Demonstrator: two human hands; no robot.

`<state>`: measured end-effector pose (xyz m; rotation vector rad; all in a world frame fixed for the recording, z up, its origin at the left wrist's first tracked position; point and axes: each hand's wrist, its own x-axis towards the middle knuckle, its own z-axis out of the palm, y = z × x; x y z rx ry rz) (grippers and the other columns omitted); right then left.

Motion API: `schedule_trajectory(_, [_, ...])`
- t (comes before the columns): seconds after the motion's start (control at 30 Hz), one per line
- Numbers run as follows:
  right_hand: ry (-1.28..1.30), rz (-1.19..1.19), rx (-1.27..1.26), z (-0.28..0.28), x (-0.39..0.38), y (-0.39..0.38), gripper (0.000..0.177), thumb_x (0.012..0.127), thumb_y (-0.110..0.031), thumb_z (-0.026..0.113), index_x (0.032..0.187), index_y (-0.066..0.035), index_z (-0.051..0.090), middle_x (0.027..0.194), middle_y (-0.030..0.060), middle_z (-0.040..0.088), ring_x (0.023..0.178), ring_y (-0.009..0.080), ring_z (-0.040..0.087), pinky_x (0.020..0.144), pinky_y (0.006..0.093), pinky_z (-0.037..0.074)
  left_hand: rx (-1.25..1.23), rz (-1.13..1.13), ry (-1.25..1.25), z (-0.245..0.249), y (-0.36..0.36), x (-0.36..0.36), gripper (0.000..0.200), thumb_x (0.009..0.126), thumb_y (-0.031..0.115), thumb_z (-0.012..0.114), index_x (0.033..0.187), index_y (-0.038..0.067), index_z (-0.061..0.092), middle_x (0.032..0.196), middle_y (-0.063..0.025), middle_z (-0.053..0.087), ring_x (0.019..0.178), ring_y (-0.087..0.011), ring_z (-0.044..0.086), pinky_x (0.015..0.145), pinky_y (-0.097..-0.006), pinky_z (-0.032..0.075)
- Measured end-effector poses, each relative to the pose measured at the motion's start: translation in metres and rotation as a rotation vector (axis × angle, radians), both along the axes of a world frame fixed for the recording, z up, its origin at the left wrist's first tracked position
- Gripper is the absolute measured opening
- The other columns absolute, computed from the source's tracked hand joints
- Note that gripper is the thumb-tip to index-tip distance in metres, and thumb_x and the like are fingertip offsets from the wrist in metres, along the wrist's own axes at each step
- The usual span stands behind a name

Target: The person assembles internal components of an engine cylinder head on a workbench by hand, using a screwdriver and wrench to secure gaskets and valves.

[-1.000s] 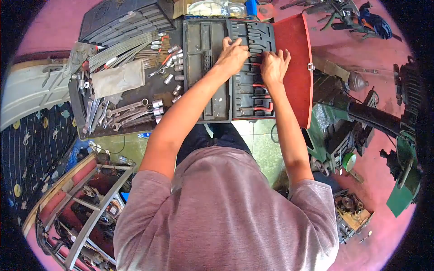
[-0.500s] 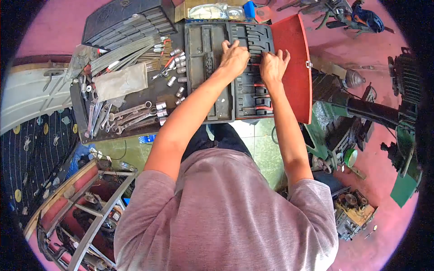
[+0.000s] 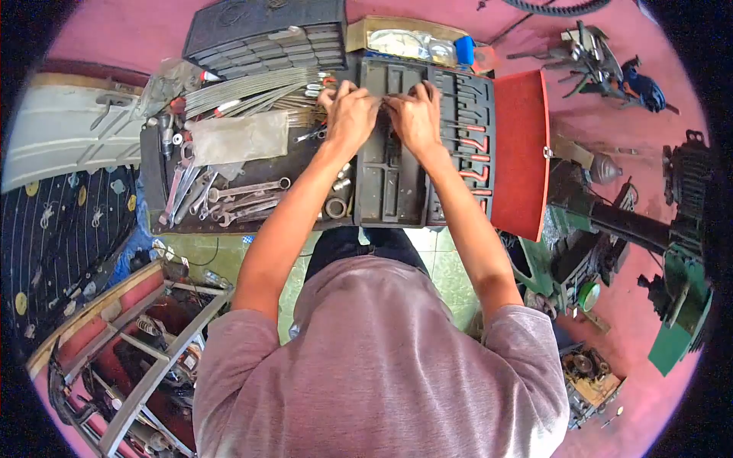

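A dark moulded toolbox tray [image 3: 369, 175] lies under both hands. My left hand [image 3: 351, 118] is over its left edge, close to the sockets, fingers curled inward; whatever they grip is hidden. Over the middle of the tray is my right hand [image 3: 418, 122], its fingers bent and drawn together towards the left hand. I cannot make out what is in them. Red-handled tools [image 3: 477, 145] sit in slots of the tray's right section. Sockets [image 3: 336, 208] are partly covered by my left forearm. Combination wrenches [image 3: 248, 189] lie further left.
A red toolbox lid [image 3: 521, 153] stands open at the right. Metal rods [image 3: 252, 90] and a beige pouch [image 3: 240, 137] lie on the left of the table. A black drawer cabinet [image 3: 267, 46] and a cardboard box [image 3: 405, 40] stand behind. Green machinery [image 3: 679, 305] is at far right.
The view has shifted, so the table sits further right and lower. Both hands have moved left over the tray, the right from the red-handled tools to the middle, the left to the socket side.
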<state>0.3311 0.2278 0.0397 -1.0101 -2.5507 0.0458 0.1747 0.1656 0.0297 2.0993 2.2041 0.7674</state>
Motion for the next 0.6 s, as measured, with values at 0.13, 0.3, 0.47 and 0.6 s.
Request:
schedule_trajectory(0.13, [-0.072,0.122,-0.019,-0.018,-0.035,0.000,0.020,0.088,-0.021,0.068,0.104,-0.017,0.080,0.096,0.0049,0.077,0.101,0.0262,0.062,0.104,0.0497,0.039,-0.009,0.099,-0.011,-0.015,-0.020,-0.035,0.016,0.084,0.019,0.076,0.099,0.021,0.082,0.097,0.0027,0.074,0.107,-0.0226,0.058,0.093,-0.0512,0.032])
schedule_trajectory(0.3, [-0.187,0.133,-0.106,-0.031,-0.065,0.003,0.024,0.089,-0.019,0.066,0.109,-0.020,0.080,0.090,0.0062,0.075,0.102,0.0269,0.063,0.101,0.0488,0.040,-0.150,0.133,-0.060,-0.023,-0.029,-0.054,0.014,0.090,0.024,0.072,0.095,0.018,0.082,0.096,-0.0023,0.075,0.112,-0.0247,0.059,0.100,-0.0551,0.031])
schedule_trajectory(0.47, [-0.306,0.100,-0.099,-0.033,-0.074,0.001,0.031,0.088,-0.022,0.068,0.117,-0.024,0.078,0.088,0.0080,0.075,0.100,0.0276,0.064,0.096,0.0505,0.041,-0.183,0.128,-0.091,-0.037,-0.034,-0.059,0.012,0.088,0.024,0.072,0.089,0.016,0.081,0.094,-0.0025,0.074,0.110,-0.0256,0.059,0.097,-0.0541,0.032])
schedule_trajectory(0.6, [-0.335,0.073,-0.156,-0.032,-0.075,-0.008,0.038,0.087,-0.019,0.068,0.124,-0.025,0.074,0.093,0.0079,0.075,0.103,0.0286,0.063,0.094,0.0523,0.040,-0.104,0.122,-0.124,-0.039,-0.043,-0.057,0.009,0.086,0.020,0.072,0.085,0.015,0.080,0.091,-0.0024,0.074,0.108,-0.0259,0.059,0.093,-0.0525,0.032])
